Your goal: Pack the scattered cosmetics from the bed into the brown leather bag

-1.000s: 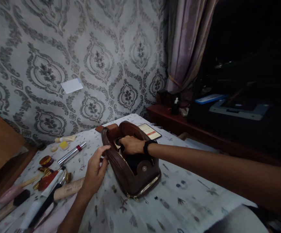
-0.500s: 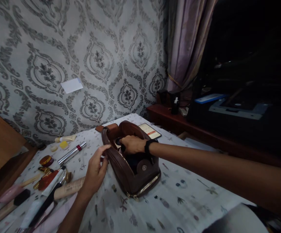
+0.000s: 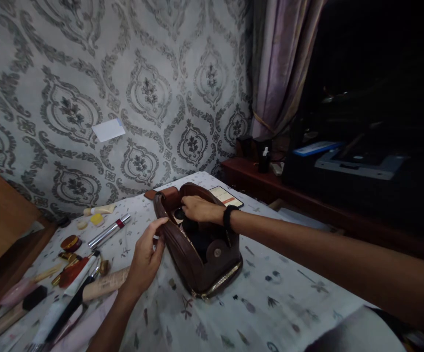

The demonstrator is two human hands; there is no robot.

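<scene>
Your left hand [image 3: 145,256] curls at the rim of the brown bag [image 3: 215,274], your right hand [image 3: 201,210] inside its opening; I can't tell whether either pinches anything. Beneath lies your printed white cloth [image 3: 270,278], with cosmetics [image 3: 104,286] leftward, a lit phone [image 3: 226,195] behind, then patterned wallpaper [image 3: 149,93].

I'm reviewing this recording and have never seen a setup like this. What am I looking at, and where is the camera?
There is no robot here: these are a person's bare hands. Every picture comes from one camera worn on the head, looking forward and down.

On the patterned cloth sits an open brown bag. The left hand touches its left rim; the right hand reaches inside, near dark items. Whether it grips anything is unclear.

Left of the bag lie a silver tube, a beige tube and other small items. Behind it is a lit screen.
</scene>
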